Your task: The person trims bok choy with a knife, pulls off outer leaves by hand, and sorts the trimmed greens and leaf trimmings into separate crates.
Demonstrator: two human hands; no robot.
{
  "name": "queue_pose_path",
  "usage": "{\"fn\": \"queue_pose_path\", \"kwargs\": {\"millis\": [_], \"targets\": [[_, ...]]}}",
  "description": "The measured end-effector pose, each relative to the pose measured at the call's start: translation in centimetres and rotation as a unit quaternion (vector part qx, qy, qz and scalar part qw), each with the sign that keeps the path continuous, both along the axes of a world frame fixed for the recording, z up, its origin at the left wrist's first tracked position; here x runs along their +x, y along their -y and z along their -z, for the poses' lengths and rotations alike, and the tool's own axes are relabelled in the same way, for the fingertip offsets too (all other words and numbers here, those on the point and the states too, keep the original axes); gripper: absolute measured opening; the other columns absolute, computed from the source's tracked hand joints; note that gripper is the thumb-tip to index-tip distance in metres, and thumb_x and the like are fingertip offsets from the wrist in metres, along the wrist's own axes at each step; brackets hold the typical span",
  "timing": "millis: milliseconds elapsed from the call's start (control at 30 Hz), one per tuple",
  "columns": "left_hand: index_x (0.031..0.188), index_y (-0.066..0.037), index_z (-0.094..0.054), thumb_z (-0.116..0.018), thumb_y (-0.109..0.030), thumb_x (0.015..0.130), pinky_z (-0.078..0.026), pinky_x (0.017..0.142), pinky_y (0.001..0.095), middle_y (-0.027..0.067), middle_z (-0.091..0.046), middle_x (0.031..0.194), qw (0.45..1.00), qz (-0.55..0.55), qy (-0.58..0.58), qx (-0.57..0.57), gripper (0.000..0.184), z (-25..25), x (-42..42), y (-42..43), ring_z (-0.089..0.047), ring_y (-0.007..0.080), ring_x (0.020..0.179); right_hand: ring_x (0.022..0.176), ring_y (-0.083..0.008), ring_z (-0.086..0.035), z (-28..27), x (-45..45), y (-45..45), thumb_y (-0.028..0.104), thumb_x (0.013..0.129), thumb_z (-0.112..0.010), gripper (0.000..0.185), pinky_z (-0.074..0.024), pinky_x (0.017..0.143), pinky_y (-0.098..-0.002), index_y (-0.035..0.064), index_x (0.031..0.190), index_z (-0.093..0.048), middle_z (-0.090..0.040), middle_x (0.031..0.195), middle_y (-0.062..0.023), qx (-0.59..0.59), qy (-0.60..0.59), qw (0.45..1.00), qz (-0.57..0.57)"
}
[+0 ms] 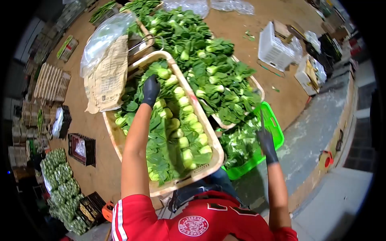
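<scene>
My left hand point(151, 90), in a dark glove, is closed on a bok choy point(163, 73) at the upper part of a beige crate point(217, 154). Rows of bok choy with pale green bases lie in that crate. My right hand point(265, 140), also gloved, is wrapped round a knife point(262, 119) whose thin blade points up. It is over the right side of a green basket point(277, 126) holding loose leaves point(241, 140). Another crate point(259, 86), heaped with bok choy point(229, 96), stands beyond the beige one.
A paper sack point(106, 76) and clear plastic point(105, 34) lie over the far left crate edge. White crates point(275, 50) stand at the upper right. On the left are a black crate point(81, 148) and bagged greens point(64, 188).
</scene>
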State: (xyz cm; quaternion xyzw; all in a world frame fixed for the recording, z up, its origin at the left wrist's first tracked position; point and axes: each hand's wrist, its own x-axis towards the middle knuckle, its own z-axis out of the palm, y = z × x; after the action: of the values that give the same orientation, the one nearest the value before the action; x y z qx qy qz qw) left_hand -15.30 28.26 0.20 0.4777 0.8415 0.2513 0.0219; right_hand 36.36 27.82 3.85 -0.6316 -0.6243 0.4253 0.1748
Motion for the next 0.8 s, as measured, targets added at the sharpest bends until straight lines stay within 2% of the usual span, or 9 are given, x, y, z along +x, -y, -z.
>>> {"fn": "queue_pose_path", "kwargs": {"millis": [67, 133, 267, 367, 467, 533, 600, 667, 800], "targets": [[0.088, -0.006, -0.062, -0.061, -0.008, 0.064, -0.046, 0.07, 0.0427, 0.0147, -0.06, 0.084, 0.99, 0.028, -0.137, 0.031, 0.024, 1.7, -2.7, 1.4, -0.056, 0.0332, 0.081, 0.048, -0.0142, -0.045, 4.4, 4.4, 5.6, 0.032, 0.081, -0.06, 0.034, -0.0355, 0.045, -0.0319, -0.0009, 0.072, -0.06, -0.05, 0.054, -0.0047, -0.001, -0.019, 0.999, 0.03], [0.09, -0.007, -0.06, -0.059, -0.007, 0.064, -0.045, 0.075, 0.0408, 0.0126, -0.06, 0.084, 0.975, 0.152, -0.16, -0.017, 0.025, 3.2, -4.0, -0.1, -0.056, 0.0313, 0.082, 0.044, -0.0151, -0.051, 6.3, 8.3, 11.4, 0.03, 0.081, -0.06, 0.031, -0.0386, 0.04, -0.0285, -0.0002, 0.077, -0.063, -0.058, 0.059, -0.0089, -0.182, 0.045, 0.976, 0.113], [0.115, -0.009, -0.052, -0.052, -0.008, 0.074, -0.032, 0.098, 0.0454, 0.0141, -0.048, 0.124, 0.925, 0.234, -0.299, -0.019, 0.041, 6.3, -4.4, -6.0, -0.041, 0.0303, 0.12, 0.047, -0.0137, -0.052, 4.6, 9.4, 17.8, 0.025, 0.083, -0.054, 0.029, -0.0404, 0.041, -0.0251, -0.003, 0.087, -0.058, -0.067, 0.083, -0.0147, -0.273, -0.038, 0.929, 0.248], [0.117, -0.014, -0.052, -0.059, -0.016, 0.072, -0.026, 0.101, 0.0513, 0.0126, -0.046, 0.128, 0.926, 0.252, -0.203, -0.192, 0.046, 5.9, -6.1, -7.9, -0.034, 0.0318, 0.127, 0.046, -0.0134, -0.052, 3.2, 8.2, 17.8, 0.026, 0.084, -0.054, 0.028, -0.0404, 0.041, -0.0243, -0.002, 0.086, -0.059, -0.067, 0.086, -0.0147, -0.237, -0.04, 0.937, 0.255], [0.115, -0.01, -0.054, -0.068, -0.024, 0.067, -0.028, 0.1, 0.0493, 0.0155, -0.049, 0.123, 0.946, 0.261, -0.169, -0.093, 0.051, 3.5, -6.1, -6.4, -0.039, 0.0354, 0.121, 0.046, -0.0131, -0.052, 2.7, 5.7, 16.1, 0.025, 0.084, -0.056, 0.026, -0.0401, 0.042, -0.0245, -0.0003, 0.079, -0.06, -0.067, 0.078, -0.0123, -0.198, -0.017, 0.954, 0.223], [0.114, -0.005, -0.053, -0.076, -0.023, 0.063, -0.034, 0.098, 0.0446, 0.0177, -0.051, 0.12, 0.955, 0.294, 0.021, 0.025, 0.059, 1.4, -4.6, -4.0, -0.046, 0.0353, 0.113, 0.047, -0.0133, -0.052, 2.5, 3.4, 14.5, 0.023, 0.084, -0.057, 0.025, -0.0402, 0.042, -0.0265, 0.0009, 0.073, -0.06, -0.066, 0.073, -0.0113, -0.184, 0.008, 0.971, 0.15], [0.118, -0.001, -0.048, -0.081, -0.016, 0.062, -0.044, 0.089, 0.0337, 0.0145, -0.056, 0.108, 0.931, 0.264, 0.234, 0.093, 0.066, -1.3, 0.7, -0.2, -0.055, 0.0237, 0.1, 0.054, -0.016, -0.057, 3.9, 1.2, 13.2, 0.024, 0.082, -0.061, 0.023, -0.0442, 0.048, -0.0301, 0.0059, 0.096, -0.063, -0.063, 0.07, -0.0116, -0.027, 0.039, 0.998, -0.046], [0.113, -0.002, -0.046, -0.078, -0.011, 0.064, -0.045, 0.084, 0.03, 0.0085, -0.055, 0.102, 0.837, 0.253, 0.475, 0.095, 0.059, -5.2, 8.0, 3.4, -0.055, 0.0173, 0.093, 0.064, -0.0324, -0.059, 0.9, -4.4, 11.1, 0.025, 0.074, -0.068, 0.025, -0.0467, 0.055, -0.0366, 0.0082, 0.092, -0.064, -0.063, 0.076, -0.0148, 0.019, 0.081, 0.996, -0.043], [0.109, 0.002, -0.049, -0.081, -0.015, 0.06, -0.047, 0.081, 0.0363, 0.0174, -0.057, 0.1, 0.893, 0.315, 0.314, 0.067, 0.061, -7.6, 19.5, 8.0, -0.058, 0.029, 0.091, 0.063, -0.0328, -0.058, -6.5, -8.9, 7.9, 0.031, 0.074, -0.066, 0.022, -0.0443, 0.051, -0.0391, 0.0101, 0.079, -0.061, -0.057, 0.067, -0.0134, 0.131, 0.038, 0.98, -0.143]]}}
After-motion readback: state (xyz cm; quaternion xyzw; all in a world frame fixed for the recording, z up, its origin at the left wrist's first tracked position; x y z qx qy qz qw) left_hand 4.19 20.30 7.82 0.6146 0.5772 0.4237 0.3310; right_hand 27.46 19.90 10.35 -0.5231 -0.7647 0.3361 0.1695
